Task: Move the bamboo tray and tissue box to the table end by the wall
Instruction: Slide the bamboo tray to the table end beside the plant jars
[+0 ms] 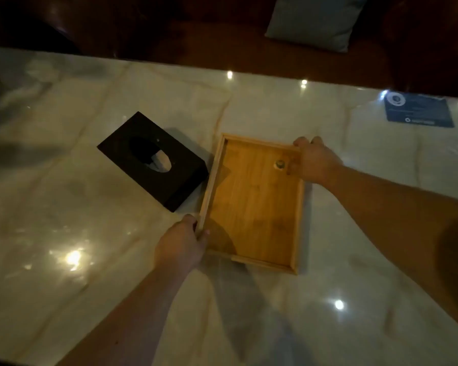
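Observation:
A rectangular bamboo tray [251,207] lies on the pale marble table [90,247], near the middle. My left hand [181,247] grips its near left corner, thumb inside the rim. My right hand [313,161] holds the far right corner, fingers over the rim. A small round object [280,164] sits inside the tray beside my right thumb. A black tissue box [154,161] with an oval opening and a bit of white tissue showing rests just left of the tray, close to its left rim.
A blue card [418,110] lies flat at the table's far right edge. Beyond the far edge is a dark wooden seat with a grey cushion [315,21]. Ceiling lights reflect off the glossy tabletop.

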